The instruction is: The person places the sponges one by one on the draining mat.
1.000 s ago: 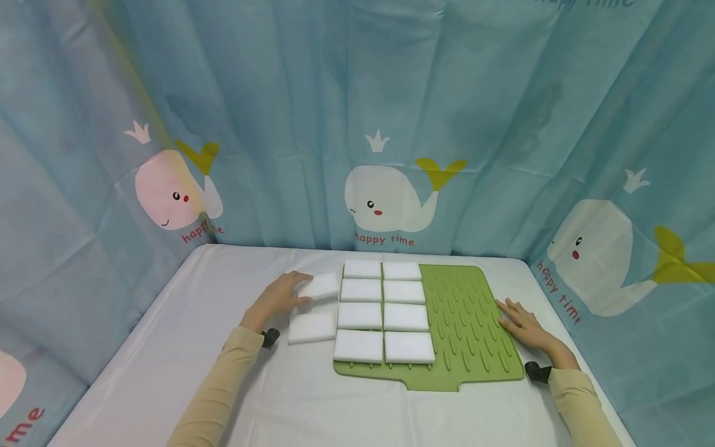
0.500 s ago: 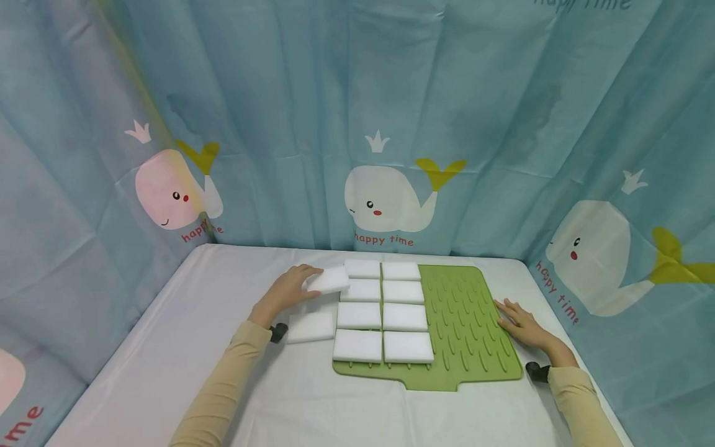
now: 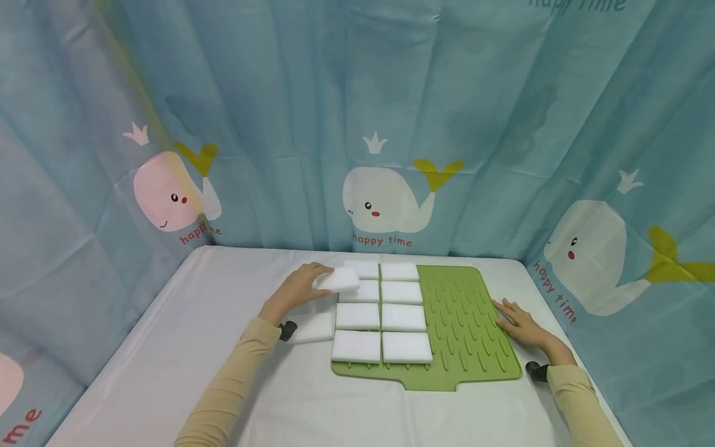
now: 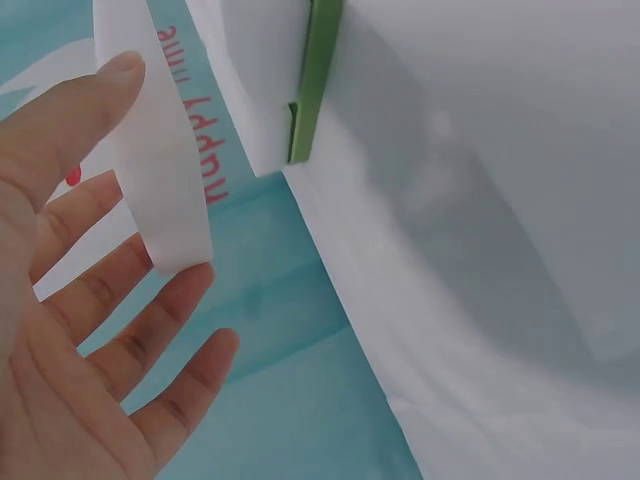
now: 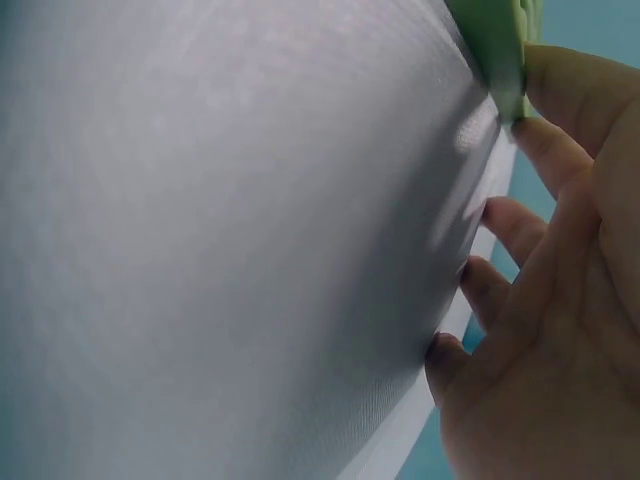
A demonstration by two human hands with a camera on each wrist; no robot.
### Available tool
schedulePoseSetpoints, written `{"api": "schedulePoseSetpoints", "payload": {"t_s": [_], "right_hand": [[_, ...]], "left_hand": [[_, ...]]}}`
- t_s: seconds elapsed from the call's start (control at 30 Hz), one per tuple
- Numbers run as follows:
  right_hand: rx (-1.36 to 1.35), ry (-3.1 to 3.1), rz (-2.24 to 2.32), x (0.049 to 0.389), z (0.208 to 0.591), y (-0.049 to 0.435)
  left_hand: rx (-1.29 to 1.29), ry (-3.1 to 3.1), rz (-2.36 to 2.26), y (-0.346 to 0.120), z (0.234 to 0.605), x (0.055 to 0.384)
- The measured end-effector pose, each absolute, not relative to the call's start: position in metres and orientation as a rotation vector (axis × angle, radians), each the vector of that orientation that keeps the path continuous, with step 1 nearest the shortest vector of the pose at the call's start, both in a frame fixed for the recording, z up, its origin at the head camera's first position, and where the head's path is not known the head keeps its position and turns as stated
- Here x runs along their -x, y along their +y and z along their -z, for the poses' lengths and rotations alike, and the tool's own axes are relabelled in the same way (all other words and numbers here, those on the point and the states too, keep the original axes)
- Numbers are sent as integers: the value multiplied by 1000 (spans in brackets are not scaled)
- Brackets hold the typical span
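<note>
My left hand pinches a white sponge block between thumb and fingertips. In the left wrist view the held sponge stands between the thumb and fingers, above the table. It overlaps the left column of sponges on the green ridged silicone mat in the head view. Several white sponges lie in two columns on the mat's left half. My right hand rests at the mat's right edge, fingers spread. Up close, its thumb lies against the mat's edge while the other fingertips touch the white tablecloth.
One more white sponge lies on the white tablecloth left of the mat, partly behind my left wrist. The mat's right half is bare ridges, and its tab points towards me. A blue whale-print curtain surrounds the back and sides.
My left hand has lifted the sponge from the tablecloth and carried it right, over the mat's left edge. The right hand stays in place.
</note>
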State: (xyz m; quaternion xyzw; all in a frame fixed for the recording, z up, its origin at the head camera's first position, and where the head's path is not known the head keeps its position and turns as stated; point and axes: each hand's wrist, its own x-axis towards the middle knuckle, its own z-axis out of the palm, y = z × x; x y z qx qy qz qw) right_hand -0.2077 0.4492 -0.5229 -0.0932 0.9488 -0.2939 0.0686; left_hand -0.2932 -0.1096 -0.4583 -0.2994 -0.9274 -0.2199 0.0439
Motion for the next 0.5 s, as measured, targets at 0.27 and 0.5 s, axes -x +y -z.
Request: {"api": "schedulePoseSetpoints", "payload": {"t_s": [0.27,0.5], "right_hand": [[281,2846,885,212,529,453],[273,2836,887,212,529,454]], "left_hand": [[956,-2803,619,-90,456,298],[996,-2790,625,-70,452,301]]}}
